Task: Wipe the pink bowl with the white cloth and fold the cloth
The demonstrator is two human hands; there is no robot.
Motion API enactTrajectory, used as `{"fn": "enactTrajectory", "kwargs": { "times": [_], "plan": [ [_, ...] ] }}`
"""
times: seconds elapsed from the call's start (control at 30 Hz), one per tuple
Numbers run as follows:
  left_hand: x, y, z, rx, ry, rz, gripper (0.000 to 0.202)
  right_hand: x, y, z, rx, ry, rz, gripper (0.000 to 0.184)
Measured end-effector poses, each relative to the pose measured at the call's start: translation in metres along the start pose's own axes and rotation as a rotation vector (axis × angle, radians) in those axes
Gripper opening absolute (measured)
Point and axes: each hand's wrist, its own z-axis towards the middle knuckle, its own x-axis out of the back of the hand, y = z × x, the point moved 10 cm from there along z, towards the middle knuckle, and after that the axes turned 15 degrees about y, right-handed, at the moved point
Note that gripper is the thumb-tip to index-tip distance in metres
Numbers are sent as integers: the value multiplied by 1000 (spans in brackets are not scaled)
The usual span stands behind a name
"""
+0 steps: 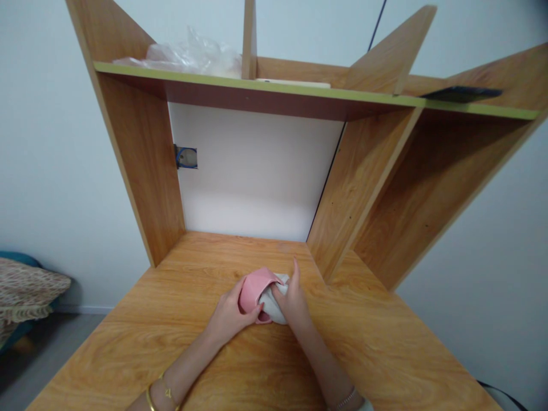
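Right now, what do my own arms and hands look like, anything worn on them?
Both forearms are bare, with no sleeves in view. The left wrist carries a gold bangle and a thin gold chain bracelet with a small charm. The right wrist has a slim silvery bracelet. No gloves on the left hand or the right hand, and no rings that I can make out.

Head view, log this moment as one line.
left hand: grips pink cloth | right hand: grips white cloth | surface: wooden desk | shelf: plastic bag
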Motion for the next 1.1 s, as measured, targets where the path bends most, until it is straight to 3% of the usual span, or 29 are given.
{"fn": "enactTrajectory", "kwargs": {
  "times": [0.2,0.43,0.63,0.8,0.97,1.1],
  "plan": [
    [0,-6,3,50,-5,-16,59,-17,1,-7,11,-102,129,88],
    [-3,-8,2,72,-41,-11,65,-23,8,-9,-18,-159,160,73],
    [-2,-13,3,75,-59,26,62,-19,6,-9,-4,-128,139,70],
    [5,-10,8,8,6,-44,70,-10,0,-10,-27,-41,195,64],
    [-10,-4,-1,-40,-72,-119,83,-5,-5,-11,-66,-5,315,58],
    [-13,-1,-6,-9,-78,-141,66,-10,-7,-13,-72,-24,383,62]
  ]
}}
